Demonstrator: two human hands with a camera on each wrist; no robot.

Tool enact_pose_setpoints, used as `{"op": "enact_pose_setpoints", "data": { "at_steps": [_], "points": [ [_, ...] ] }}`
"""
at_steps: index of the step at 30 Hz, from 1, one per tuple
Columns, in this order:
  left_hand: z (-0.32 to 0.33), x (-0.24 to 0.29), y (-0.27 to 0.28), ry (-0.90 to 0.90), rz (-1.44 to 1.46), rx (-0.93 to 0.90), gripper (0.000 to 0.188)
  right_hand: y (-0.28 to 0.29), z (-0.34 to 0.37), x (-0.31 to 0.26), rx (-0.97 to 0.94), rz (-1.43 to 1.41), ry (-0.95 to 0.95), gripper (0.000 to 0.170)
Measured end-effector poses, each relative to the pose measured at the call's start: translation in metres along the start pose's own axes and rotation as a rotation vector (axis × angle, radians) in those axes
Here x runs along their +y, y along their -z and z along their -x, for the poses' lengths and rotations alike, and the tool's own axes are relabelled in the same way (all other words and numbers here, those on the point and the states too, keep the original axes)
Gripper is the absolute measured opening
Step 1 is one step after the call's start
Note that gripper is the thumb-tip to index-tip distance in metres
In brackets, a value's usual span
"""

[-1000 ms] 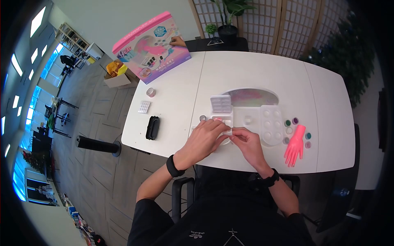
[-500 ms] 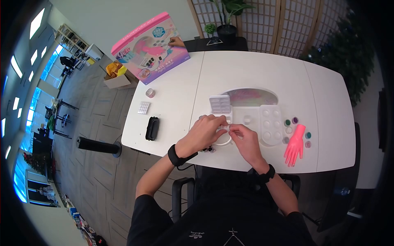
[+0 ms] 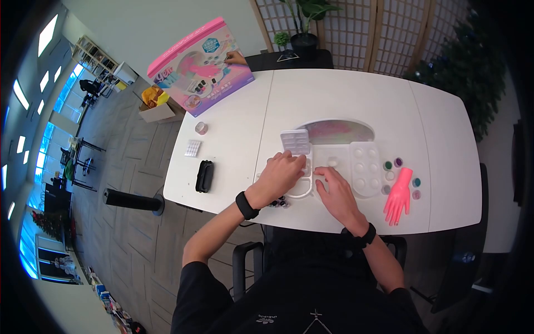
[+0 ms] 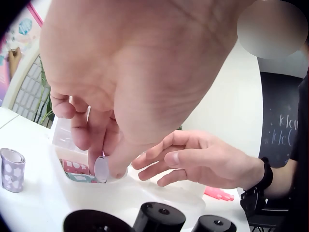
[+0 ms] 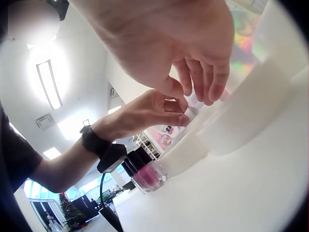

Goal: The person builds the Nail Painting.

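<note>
In the left wrist view, my left hand (image 4: pixel 130 72) pinches a small, pale round-ended piece (image 4: pixel 101 169) between thumb and fingers. It is over a white tray compartment where pink and teal patterned pieces (image 4: pixel 76 167) lie. The head view shows this left hand (image 3: pixel 277 177) at the tray's left part, below a raised lid with small cells (image 3: pixel 295 141). My right hand (image 3: pixel 338 196) hovers just right of it over the tray, fingers apart and loosely bent, with nothing seen in them. A grey roll with white shapes (image 4: pixel 13 171) stands outside the tray.
A pink model hand (image 3: pixel 398 196) lies at the right among small colored pots. Dark-capped polish bottles (image 5: pixel 147 171) stand at the near edge. A black case (image 3: pixel 204 176), a white cell pack (image 3: pixel 192 148), a small jar (image 3: pixel 201 128) and a large pink box (image 3: pixel 203 69) are left.
My hands, close together at a small piece before, have parted. The left hand has moved slightly left; the right has drawn away from it, with its fingers spread wider.
</note>
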State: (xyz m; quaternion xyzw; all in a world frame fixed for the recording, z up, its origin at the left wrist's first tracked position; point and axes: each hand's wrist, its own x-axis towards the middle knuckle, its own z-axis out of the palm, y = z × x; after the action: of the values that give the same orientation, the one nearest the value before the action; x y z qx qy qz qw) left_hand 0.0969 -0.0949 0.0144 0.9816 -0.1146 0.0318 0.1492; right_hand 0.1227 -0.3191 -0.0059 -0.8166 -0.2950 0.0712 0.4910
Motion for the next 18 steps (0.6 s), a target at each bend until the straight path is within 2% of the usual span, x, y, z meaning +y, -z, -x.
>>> {"op": "enact_pose_setpoints", "data": {
  "at_steps": [4,6,12,18],
  "points": [
    [-0.002,0.002,0.001,-0.070,-0.022,0.008,0.017,-0.001,0.001,0.003,-0.024,0.035,0.058,0.024],
    [-0.004,0.000,0.000,-0.099,-0.023,0.001,0.014,0.000,0.001,0.003,-0.053,0.028,0.026,0.025],
    [-0.005,-0.003,-0.004,-0.099,-0.085,-0.044,0.009,-0.001,0.000,0.008,-0.057,0.064,0.089,0.024],
    [0.000,0.000,-0.008,-0.125,-0.125,0.061,0.009,-0.002,0.000,0.010,-0.048,0.077,0.130,0.025]
  ]
}}
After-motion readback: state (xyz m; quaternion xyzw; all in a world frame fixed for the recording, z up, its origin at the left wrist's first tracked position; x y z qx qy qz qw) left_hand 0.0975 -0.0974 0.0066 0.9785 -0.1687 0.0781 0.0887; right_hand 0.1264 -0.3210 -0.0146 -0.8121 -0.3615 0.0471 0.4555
